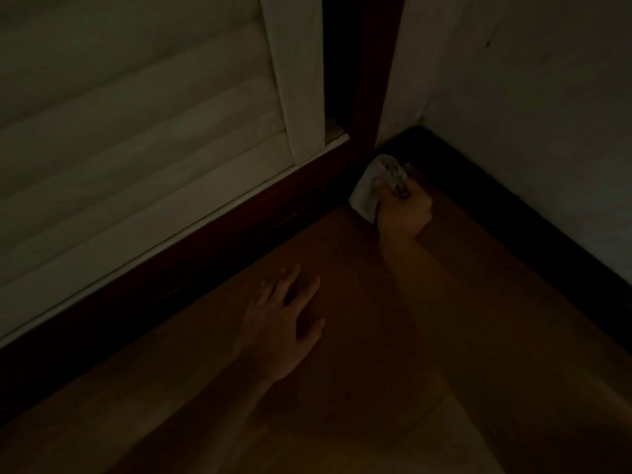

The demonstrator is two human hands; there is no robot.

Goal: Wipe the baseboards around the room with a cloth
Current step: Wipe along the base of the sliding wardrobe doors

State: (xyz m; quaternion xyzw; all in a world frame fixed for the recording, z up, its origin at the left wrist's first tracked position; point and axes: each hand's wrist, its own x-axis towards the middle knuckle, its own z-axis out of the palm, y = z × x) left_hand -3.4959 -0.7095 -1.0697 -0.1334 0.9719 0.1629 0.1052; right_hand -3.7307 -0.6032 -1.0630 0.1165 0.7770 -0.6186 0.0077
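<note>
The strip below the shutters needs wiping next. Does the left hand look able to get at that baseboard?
Probably yes: the left hand lies flat on the floor beside the baseboard, with nothing between them. The cloth, though, is gripped by the right hand at the corner.

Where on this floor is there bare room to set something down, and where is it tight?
Bare floor lies right of the right forearm, up to the baseboard, and between the left hand and the door sill. Crowded: the corner, where the right hand holds the cloth.
</note>
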